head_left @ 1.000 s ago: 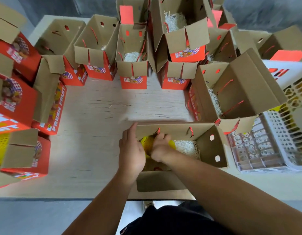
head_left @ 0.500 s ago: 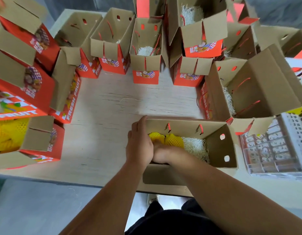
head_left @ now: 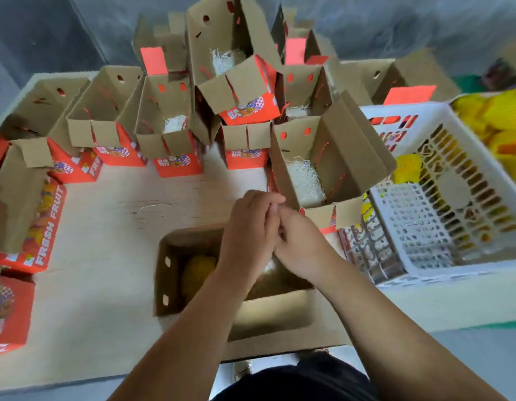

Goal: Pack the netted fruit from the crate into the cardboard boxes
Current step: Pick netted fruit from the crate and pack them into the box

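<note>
An open cardboard box (head_left: 165,280) lies at the table's near edge with a yellow netted fruit (head_left: 199,270) in its left part and pale shredded padding beside it. Both hands hover together just above this box. My left hand (head_left: 249,227) has its fingers loosely extended toward the right and holds nothing I can see. My right hand (head_left: 301,243) presses against the left palm, its fingertips hidden behind the left hand. The white plastic crate (head_left: 424,250) stands to the right, with yellow netted fruit (head_left: 499,117) piled in its far part.
Several open red-and-brown boxes (head_left: 175,146) line the back and left of the table, some with white padding. One tall open box (head_left: 332,157) with padding stands just beyond my hands, against the crate. Bare wooden tabletop (head_left: 106,227) lies left of the near box.
Both hands have risen out of the near box and now meet above it. The fruit stays inside. The view has swung right, showing more of the crate.
</note>
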A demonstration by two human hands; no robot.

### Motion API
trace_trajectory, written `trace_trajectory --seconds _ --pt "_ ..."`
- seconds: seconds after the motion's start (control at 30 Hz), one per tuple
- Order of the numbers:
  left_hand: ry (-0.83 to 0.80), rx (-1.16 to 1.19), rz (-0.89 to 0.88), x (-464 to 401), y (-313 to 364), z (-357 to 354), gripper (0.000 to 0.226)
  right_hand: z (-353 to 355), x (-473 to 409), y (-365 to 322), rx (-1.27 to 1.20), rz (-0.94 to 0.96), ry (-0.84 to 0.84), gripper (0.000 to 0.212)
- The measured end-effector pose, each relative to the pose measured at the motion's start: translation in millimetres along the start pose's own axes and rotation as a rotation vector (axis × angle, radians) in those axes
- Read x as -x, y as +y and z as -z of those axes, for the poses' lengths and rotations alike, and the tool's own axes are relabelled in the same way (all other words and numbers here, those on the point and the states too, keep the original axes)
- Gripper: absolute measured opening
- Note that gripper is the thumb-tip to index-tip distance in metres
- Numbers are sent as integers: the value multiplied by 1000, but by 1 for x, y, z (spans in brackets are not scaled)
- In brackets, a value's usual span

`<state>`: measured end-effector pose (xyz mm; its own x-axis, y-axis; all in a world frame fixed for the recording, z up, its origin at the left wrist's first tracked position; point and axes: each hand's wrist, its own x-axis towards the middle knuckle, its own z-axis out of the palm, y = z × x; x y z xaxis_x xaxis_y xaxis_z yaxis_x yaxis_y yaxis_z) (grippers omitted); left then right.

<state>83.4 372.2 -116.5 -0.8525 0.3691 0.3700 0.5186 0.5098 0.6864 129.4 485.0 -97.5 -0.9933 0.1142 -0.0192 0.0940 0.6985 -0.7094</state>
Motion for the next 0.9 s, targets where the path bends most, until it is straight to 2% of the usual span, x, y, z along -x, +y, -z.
trace_trajectory --seconds 0.07,0.2,0.3,0.4,0.5,0.57,0.67,0.77,0.9 --pt "-11 82 -27 -13 30 -34 21 33 5 25 45 -1 106 26" --pt "-9 214 -66 -32 94 -109 24 100 22 91 24 -41 269 16" --pt "-175 318 -46 -34 138 -169 29 143 35 148 44 -143 329 13" --pt "-391 250 -63 -46 155 -220 33 173 36 207 58 -240 253 16" --pt "-557 -3 -123 -82 148 -249 34 193 21 257 -16 -279 146 19" --pt "-612 -180 -175 -109 139 -255 30 205 -2 287 9 -327 29 10" --pt "-580 -368 -207 -135 126 -259 23 222 -54 331 166 -442 -136 51" --pt "-510 -448 -123 -132 121 -263 16 230 -106 368 261 -493 -119 64" --pt "-435 -436 -47 -127 115 -265 15 224 -139 406 365 -533 -86 89"
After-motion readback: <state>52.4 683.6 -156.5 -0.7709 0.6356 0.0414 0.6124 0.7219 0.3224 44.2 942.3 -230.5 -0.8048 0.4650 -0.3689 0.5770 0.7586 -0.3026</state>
